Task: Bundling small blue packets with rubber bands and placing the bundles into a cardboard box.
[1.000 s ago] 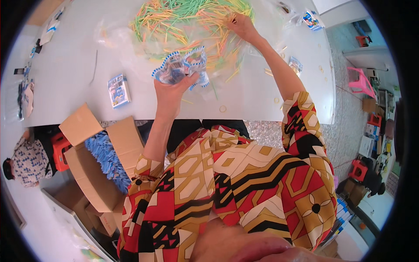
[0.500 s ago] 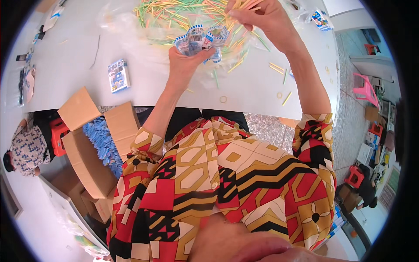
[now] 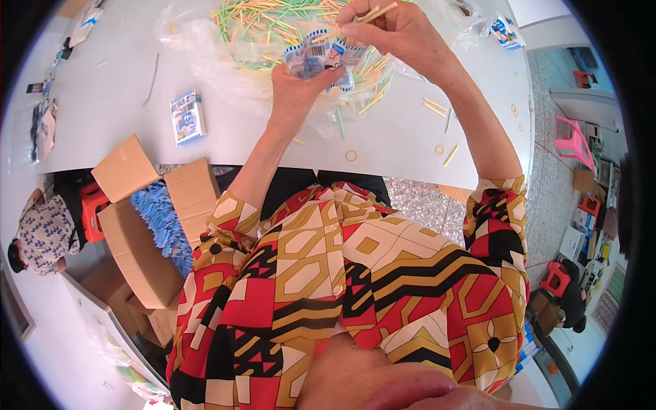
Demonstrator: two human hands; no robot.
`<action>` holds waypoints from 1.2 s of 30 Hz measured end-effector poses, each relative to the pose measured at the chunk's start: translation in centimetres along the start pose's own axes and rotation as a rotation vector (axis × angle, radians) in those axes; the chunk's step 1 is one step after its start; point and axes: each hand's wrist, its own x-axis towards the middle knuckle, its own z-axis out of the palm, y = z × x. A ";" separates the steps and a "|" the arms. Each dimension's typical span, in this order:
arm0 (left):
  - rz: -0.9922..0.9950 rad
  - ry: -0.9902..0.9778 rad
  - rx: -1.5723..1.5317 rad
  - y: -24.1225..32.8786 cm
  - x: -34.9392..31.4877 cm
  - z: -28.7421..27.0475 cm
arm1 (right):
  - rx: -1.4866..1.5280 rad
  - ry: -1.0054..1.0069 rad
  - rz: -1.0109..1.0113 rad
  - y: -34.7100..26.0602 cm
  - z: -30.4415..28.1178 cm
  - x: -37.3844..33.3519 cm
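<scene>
My left hand is closed around a blue-and-white plastic packet, holding it above the table with its mouth upward. My right hand pinches a few thin yellowish sticks beside the packet's mouth, their ends pointing towards it. Whether any stick tip has gone inside I cannot tell. Just beyond both hands, a heap of thin pink, green, orange and yellow sticks is spread over clear plastic sheeting.
A full blue-and-white packet lies on the white table, left of my hands. Loose sticks and a rubber band lie nearer me. An opened cardboard box holds blue packets below the table edge. Another person is at far left.
My right hand has moved left and slightly down, from over the heap to the packet's mouth, and fewer sticks show in it. The left hand has shifted slightly right with the packet.
</scene>
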 end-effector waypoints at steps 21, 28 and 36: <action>0.053 -0.061 -0.018 0.8 -0.7 -0.3 | -0.058 -0.255 0.182 -2.2 0.3 0.1; 0.048 -0.102 -0.244 1.3 -1.1 -0.4 | 0.265 0.006 0.162 0.0 0.8 -2.2; -0.014 -0.175 -0.186 1.2 -1.3 -0.3 | 0.118 0.094 0.044 5.3 1.3 -5.1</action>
